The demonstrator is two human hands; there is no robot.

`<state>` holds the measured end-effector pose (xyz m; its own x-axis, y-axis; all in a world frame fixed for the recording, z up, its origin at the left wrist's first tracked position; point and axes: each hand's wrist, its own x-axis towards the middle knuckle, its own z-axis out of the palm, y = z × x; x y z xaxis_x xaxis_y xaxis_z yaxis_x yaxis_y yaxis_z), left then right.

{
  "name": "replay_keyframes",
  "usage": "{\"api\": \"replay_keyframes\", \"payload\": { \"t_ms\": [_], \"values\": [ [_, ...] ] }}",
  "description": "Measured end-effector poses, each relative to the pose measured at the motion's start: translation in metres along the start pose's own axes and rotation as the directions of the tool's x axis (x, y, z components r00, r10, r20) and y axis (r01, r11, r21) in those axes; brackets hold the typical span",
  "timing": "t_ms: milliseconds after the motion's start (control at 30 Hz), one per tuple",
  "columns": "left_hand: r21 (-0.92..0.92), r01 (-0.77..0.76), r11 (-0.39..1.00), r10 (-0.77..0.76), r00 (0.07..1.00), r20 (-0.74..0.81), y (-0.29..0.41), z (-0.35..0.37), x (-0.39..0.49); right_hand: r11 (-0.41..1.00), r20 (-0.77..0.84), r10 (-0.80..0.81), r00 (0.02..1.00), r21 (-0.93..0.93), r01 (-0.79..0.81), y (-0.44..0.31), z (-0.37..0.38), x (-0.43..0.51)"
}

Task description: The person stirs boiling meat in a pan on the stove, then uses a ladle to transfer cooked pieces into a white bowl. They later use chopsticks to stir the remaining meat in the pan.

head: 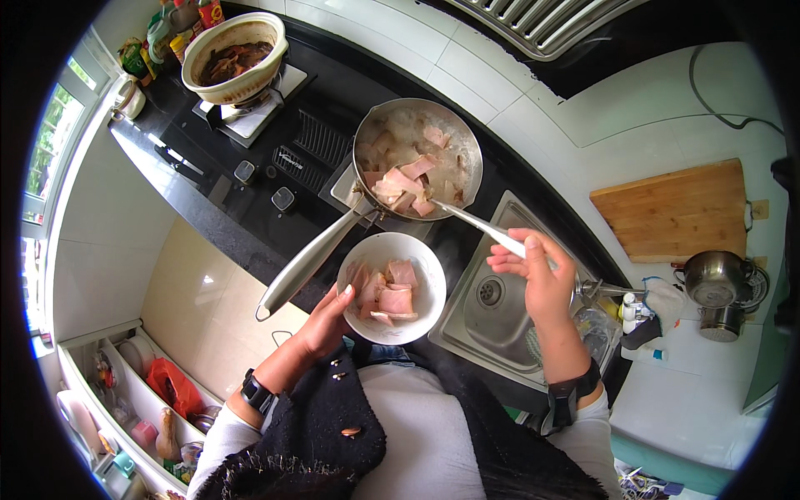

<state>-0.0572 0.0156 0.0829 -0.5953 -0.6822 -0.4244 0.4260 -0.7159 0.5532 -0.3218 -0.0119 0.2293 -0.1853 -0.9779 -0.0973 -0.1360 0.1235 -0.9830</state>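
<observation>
My left hand grips the rim of a white bowl, thumb over its edge. Several pale pink slices of meat lie in the bowl. In my right hand is a metal utensil with a long handle, slanting into a saucepan on the stove. Its head is hidden under a heap of meat slices at the pan's near side. Cloudy, foamy liquid with more slices fills the pan. The pan's long metal handle points towards me, left of the bowl.
A clay pot with dark food sits on the far-left burner, bottles behind it. Right of the stove is a steel sink with a tap. A wooden cutting board leans at the wall near hanging pots.
</observation>
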Motion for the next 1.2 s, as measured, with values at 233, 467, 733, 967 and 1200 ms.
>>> {"api": "replay_keyframes", "payload": {
  "t_ms": [233, 467, 733, 967, 1200],
  "values": [
    [0.001, 0.031, 1.000, -0.031, 0.999, -0.014, 0.002, 0.001, -0.002, 0.949, 0.137, -0.226, 0.964, -0.190, 0.250, 0.002, 0.013, -0.022],
    [0.014, 0.005, 1.000, -0.005, 1.000, 0.001, -0.001, -0.001, 0.000, 0.836, 0.217, -0.386, 0.897, -0.328, 0.439, 0.004, 0.020, -0.033],
    [0.017, -0.009, 1.000, 0.008, 1.000, 0.010, -0.001, -0.001, 0.000, 0.673, 0.346, -0.457, 0.819, -0.467, 0.573, 0.003, 0.021, -0.040],
    [0.010, -0.012, 1.000, 0.012, 1.000, 0.007, -0.002, 0.000, 0.000, 0.856, 0.207, -0.369, 0.906, -0.303, 0.418, 0.006, 0.024, -0.039],
    [-0.004, 0.016, 1.000, -0.016, 1.000, 0.008, 0.003, 0.005, -0.001, 0.994, -0.132, 0.008, 0.991, 0.111, 0.007, 0.007, 0.006, -0.018]
  ]
}}
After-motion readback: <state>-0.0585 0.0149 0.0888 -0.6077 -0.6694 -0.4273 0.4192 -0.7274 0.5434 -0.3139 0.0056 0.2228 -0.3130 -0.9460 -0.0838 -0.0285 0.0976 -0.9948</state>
